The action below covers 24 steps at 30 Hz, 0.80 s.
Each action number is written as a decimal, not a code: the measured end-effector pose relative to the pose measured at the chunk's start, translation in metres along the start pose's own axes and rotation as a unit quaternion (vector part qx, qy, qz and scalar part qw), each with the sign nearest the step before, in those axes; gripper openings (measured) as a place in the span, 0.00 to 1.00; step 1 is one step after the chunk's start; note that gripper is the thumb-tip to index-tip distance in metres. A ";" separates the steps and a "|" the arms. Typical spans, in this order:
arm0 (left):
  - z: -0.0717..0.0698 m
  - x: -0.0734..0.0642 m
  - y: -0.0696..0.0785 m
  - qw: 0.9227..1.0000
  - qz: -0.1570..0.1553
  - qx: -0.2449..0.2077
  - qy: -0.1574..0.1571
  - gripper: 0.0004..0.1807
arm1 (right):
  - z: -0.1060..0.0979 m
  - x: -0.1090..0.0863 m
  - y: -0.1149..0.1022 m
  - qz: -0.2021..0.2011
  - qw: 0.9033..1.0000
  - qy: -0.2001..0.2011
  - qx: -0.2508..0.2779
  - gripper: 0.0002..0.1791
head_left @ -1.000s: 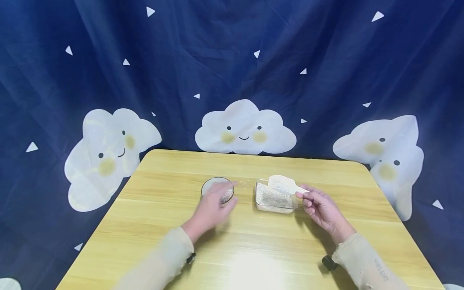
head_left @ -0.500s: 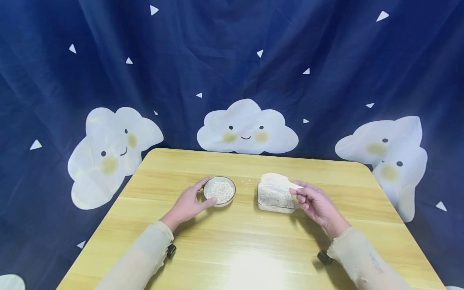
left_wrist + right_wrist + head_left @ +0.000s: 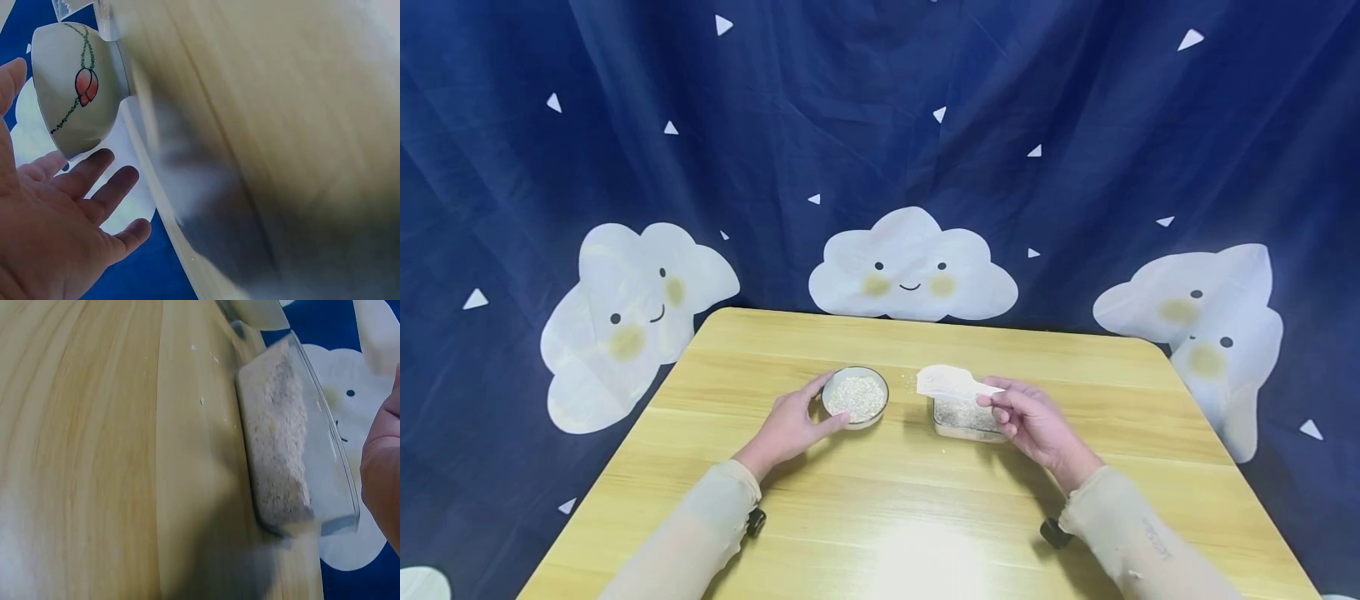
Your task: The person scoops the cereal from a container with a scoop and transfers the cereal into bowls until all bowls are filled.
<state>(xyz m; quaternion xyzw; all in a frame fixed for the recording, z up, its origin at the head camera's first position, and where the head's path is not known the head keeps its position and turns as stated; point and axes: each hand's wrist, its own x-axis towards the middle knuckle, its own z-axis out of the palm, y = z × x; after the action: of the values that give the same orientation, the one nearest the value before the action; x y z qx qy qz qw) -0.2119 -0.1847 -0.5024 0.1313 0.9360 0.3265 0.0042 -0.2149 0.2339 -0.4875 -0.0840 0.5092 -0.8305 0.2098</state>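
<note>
My left hand (image 3: 786, 429) reaches around the left side of a dark-rimmed bowl (image 3: 831, 397) holding pale, oat-like flakes. Its thumb lies at the near rim and its index finger at the far rim. In the left wrist view, the other fingers (image 3: 112, 194) spread out loosely beside the bowl (image 3: 62, 81), which has a painted red bud. Between thumb and fingers, my right hand (image 3: 1037, 425) pinches the handle of a white scoop (image 3: 947, 382). The scoop hangs level over the left end of a clear rectangular container (image 3: 966, 433), which holds more flakes.
A wooden table (image 3: 865, 517) bears both vessels. A few spilled flakes (image 3: 202, 400) lie on it near the container. Behind its far edge hangs a dark blue curtain (image 3: 850, 100) with cloud faces and white triangles.
My left hand has moved from over the bowl to its left side. My right hand has carried the scoop leftward across the container, toward the bowl.
</note>
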 end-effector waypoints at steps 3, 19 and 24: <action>0.001 -0.001 0.000 1.000 -0.006 0.001 -0.002 0.51 | 0.008 0.004 0.001 0.010 1.000 0.009 -0.013 0.19; 0.003 -0.002 0.000 0.999 -0.014 -0.020 -0.020 0.52 | 0.061 0.033 0.011 0.030 0.998 0.035 -0.047 0.23; 0.004 -0.002 -0.001 0.999 -0.016 -0.025 -0.022 0.52 | 0.073 0.043 0.017 0.035 0.996 0.047 -0.063 0.19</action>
<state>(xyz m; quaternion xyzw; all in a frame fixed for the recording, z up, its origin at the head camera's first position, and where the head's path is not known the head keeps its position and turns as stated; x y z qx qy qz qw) -0.2099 -0.1830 -0.5064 0.1234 0.9293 0.3466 0.0332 -0.2233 0.1497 -0.4718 -0.0405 0.5720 -0.7922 0.2090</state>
